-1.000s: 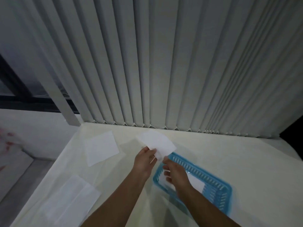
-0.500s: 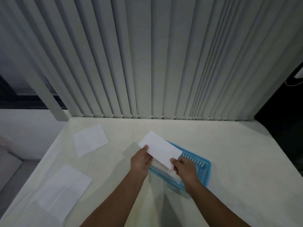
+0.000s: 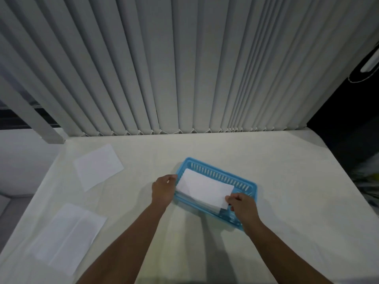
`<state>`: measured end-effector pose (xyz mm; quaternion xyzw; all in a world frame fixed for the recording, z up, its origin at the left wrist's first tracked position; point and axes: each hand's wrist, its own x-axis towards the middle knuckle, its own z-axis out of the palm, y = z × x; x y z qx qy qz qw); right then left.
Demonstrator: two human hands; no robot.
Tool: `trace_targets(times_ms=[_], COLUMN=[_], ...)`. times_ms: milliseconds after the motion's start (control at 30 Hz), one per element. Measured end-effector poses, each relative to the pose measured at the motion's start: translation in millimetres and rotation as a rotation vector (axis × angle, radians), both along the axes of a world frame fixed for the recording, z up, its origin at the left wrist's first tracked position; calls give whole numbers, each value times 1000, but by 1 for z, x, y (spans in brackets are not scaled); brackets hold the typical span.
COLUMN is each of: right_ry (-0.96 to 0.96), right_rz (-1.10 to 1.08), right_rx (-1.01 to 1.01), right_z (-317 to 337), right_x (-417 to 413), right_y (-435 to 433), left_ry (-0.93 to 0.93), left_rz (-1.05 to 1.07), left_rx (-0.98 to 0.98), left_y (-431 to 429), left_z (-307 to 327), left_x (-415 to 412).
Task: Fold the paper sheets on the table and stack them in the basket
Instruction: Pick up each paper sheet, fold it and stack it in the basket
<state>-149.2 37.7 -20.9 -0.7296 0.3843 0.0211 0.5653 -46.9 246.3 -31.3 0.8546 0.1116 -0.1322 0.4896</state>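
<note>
A folded white paper sheet [image 3: 203, 188] lies over the blue plastic basket [image 3: 220, 174], on top of other folded paper inside it. My left hand [image 3: 163, 189] holds the sheet's left end at the basket's left rim. My right hand [image 3: 241, 203] pinches the sheet's near right corner. Two more white sheets lie on the table at the left: one flat sheet [image 3: 98, 166] farther back and one creased sheet [image 3: 67, 235] nearer to me.
The table [image 3: 287, 201] has a cream cloth and reaches back to grey vertical blinds [image 3: 184, 68]. Its left edge drops off beside the sheets. A dark gap lies past the table's right edge.
Both hands have lowered the folded sheet from above the table's middle down onto the basket. The camera has turned to the right, so the basket sits nearer the centre.
</note>
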Motion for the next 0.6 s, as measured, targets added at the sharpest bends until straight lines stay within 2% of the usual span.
trace_targets(times_ms=[100,167,400,600], right_ry=[-4,-11,-3,11], right_rz=[-20,-27,-56,-58], right_rx=[14,25,79,95], right_z=[-1,0,-1,-1], right_x=[1,3,12,13], right_y=[0,2,8,10], left_ry=[28,29,79,4], left_rz=[-185,-228,-373,-408], left_rx=[263,358,523,562], left_y=[1,0,2,9], left_z=[-12,-13,-5,-8], left_x=[8,11,16,17])
